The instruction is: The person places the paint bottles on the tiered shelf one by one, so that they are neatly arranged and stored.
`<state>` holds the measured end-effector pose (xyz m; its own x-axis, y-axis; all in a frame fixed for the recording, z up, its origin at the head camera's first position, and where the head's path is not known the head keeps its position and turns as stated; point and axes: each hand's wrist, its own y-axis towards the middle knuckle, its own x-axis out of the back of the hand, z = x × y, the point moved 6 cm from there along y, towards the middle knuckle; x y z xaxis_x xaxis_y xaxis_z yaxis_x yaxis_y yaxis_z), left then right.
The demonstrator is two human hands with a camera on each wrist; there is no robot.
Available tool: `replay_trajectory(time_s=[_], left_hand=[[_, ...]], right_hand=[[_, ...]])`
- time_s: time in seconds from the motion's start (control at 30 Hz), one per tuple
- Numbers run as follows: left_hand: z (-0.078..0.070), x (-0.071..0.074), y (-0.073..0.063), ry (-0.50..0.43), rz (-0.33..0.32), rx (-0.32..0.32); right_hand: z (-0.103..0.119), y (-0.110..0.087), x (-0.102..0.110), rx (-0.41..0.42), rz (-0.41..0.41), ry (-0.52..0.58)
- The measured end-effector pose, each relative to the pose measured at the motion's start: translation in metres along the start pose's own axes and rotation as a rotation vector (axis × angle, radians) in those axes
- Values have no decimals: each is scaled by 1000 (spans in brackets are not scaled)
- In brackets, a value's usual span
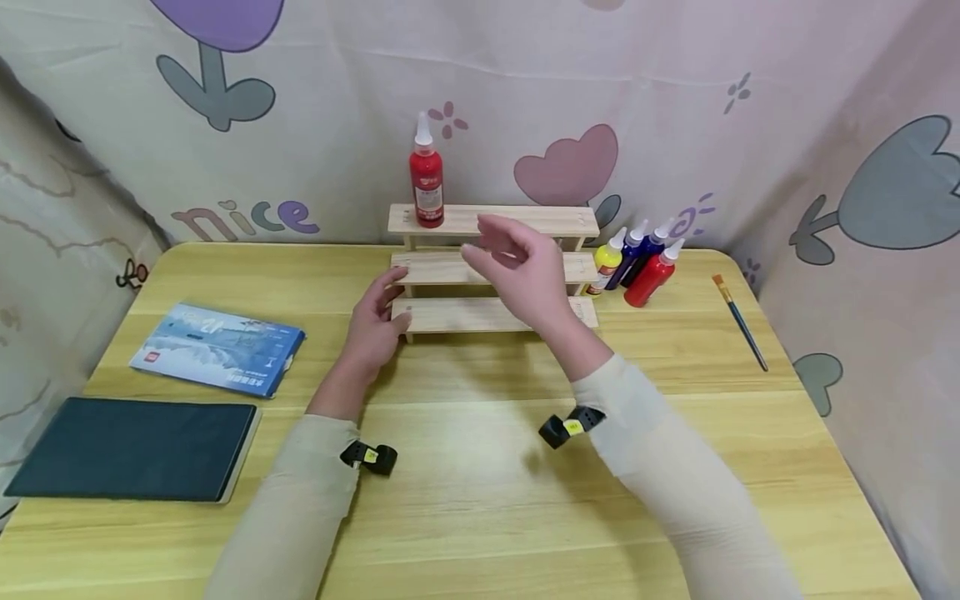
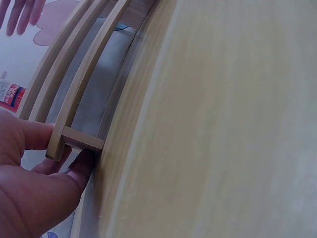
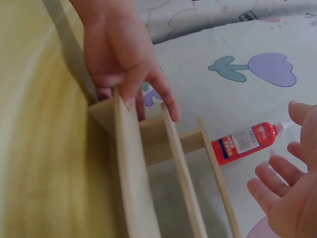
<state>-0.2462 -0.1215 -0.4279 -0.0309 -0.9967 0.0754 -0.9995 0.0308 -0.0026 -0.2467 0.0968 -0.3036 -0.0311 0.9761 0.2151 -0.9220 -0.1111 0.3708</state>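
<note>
A three-tier wooden rack (image 1: 487, 315) stands at the back of the table. My left hand (image 1: 372, 325) grips its left end; in the left wrist view the thumb lies on a tier's edge and other fingers curl beneath, by the end support (image 2: 83, 138). A red paint bottle (image 1: 427, 187) with a white nozzle cap stands upright on the top tier, toward the left. My right hand (image 1: 528, 271) hovers over the rack with fingers spread and loosely bent, holding nothing. In the right wrist view it is apart from the red bottle (image 3: 245, 144).
Right of the rack stand a yellow bottle (image 1: 604, 265), two dark blue bottles and another red bottle (image 1: 651, 279). A paintbrush (image 1: 738, 321) lies at the far right. On the left lie a blue paper pack (image 1: 217, 346) and a dark flat pad (image 1: 135, 450). A printed curtain hangs behind.
</note>
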Motion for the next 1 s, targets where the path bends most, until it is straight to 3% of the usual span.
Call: replay_trajectory(time_s=[0.27,0.47,0.8,1.0], left_hand=[[2,3,0,5,-5,6],[2,4,0,-4,-2,-3],[4,3,-1,-21,5,27],[2,1,0,-28,8,12]], right_hand=[[-11,-42,19,29,-74,64],[-24,-67,45,-1,-153,86],[-47,-94,104,-77,-250,3],[-55,-102,148,-118,-335,-28]])
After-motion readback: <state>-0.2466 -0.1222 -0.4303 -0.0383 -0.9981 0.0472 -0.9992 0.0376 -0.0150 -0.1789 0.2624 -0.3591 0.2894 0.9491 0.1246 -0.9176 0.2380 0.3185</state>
